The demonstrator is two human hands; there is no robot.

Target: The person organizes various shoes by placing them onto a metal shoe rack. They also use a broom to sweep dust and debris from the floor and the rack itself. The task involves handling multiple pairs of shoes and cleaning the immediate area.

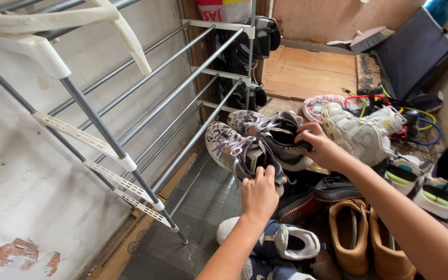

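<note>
My left hand (259,193) grips the heel of a grey-and-white patterned sneaker (232,148) with black lining. My right hand (321,147) grips the collar of its matching sneaker (265,127), just behind the first. Both shoes are held toes-left, close to the lower rails of a metal shoe rack (130,124). The rack's grey tubes and white plastic joints fill the left half of the view.
A heap of shoes lies on the right: a chunky white sneaker (356,136), tan boots (349,236), white-and-green trainers (429,189), a blue-and-white shoe (286,241). Black shoes (239,52) sit at the rack's far end. Coloured cords (421,122), a brush (367,37) and a wooden board (312,72) lie beyond.
</note>
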